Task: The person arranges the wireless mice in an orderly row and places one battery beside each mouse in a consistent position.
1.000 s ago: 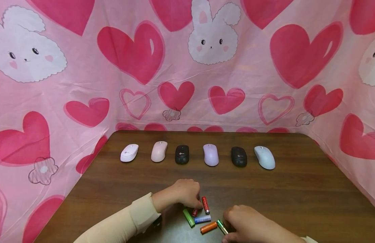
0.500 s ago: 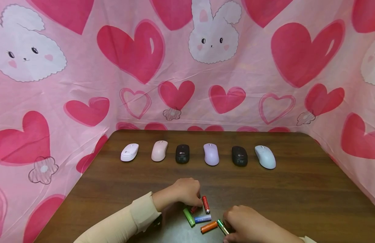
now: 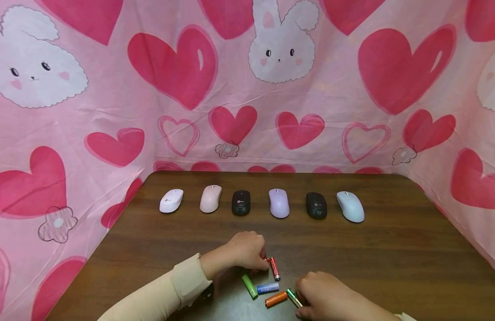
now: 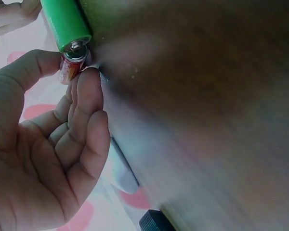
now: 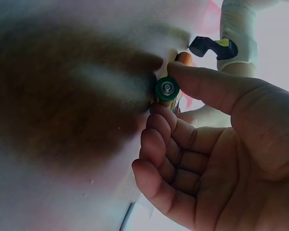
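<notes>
My left hand (image 3: 247, 252) pinches a red battery (image 4: 70, 69) between thumb and fingertips, mostly hidden in the head view. Right beside it lies a second red battery (image 3: 274, 269). A green battery (image 3: 249, 286) and a blue battery (image 3: 268, 288) lie just nearer to me. My right hand (image 3: 325, 293) holds a green-and-gold battery (image 3: 294, 298) by thumb and fingers; in the right wrist view its green end (image 5: 167, 89) faces the camera. One end of an orange battery (image 3: 276, 299) is close to that battery, to its left.
Across the back of the brown table (image 3: 392, 249) runs a row of several computer mice, from a white mouse (image 3: 171, 201) at left to a pale blue mouse (image 3: 350, 207) at right. A pink heart-and-bunny cloth (image 3: 247, 98) hangs behind the table and along both sides.
My left hand has shifted slightly away from me with its red battery, and the other red battery has moved slightly right. My right hand stays nearly still on the green-and-gold battery.
</notes>
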The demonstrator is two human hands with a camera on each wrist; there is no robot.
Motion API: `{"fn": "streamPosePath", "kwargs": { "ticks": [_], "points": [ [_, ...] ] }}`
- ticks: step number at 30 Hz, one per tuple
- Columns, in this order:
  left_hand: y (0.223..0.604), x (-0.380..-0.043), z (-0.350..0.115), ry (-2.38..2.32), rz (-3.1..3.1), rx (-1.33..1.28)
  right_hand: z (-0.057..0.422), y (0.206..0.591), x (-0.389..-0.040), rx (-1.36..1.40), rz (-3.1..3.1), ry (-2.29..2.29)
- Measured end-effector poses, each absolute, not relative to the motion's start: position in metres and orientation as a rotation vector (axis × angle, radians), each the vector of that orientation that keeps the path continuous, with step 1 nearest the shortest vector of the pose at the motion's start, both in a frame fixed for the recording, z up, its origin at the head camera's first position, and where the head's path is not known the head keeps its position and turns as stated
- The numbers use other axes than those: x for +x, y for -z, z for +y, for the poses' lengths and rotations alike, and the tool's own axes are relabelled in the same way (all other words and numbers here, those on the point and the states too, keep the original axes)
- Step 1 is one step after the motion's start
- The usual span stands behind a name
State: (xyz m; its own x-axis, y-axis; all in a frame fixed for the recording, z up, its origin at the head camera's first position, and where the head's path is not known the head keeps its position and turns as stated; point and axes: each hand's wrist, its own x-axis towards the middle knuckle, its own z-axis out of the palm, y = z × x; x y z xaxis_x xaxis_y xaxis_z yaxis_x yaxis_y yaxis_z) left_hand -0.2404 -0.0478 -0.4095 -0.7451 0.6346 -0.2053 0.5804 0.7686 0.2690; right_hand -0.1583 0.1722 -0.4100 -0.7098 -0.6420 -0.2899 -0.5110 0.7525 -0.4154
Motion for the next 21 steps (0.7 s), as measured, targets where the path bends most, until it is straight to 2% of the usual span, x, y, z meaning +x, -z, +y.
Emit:
{"fn": "streamPosePath", "kwargs": {
  "ticks": [21],
  "points": [
    [0.403,-0.245,-0.056,-0.308,2.686,1.05,0.183,0.404,-0.162,-0.938,2.698,0.407]
  ]
}}
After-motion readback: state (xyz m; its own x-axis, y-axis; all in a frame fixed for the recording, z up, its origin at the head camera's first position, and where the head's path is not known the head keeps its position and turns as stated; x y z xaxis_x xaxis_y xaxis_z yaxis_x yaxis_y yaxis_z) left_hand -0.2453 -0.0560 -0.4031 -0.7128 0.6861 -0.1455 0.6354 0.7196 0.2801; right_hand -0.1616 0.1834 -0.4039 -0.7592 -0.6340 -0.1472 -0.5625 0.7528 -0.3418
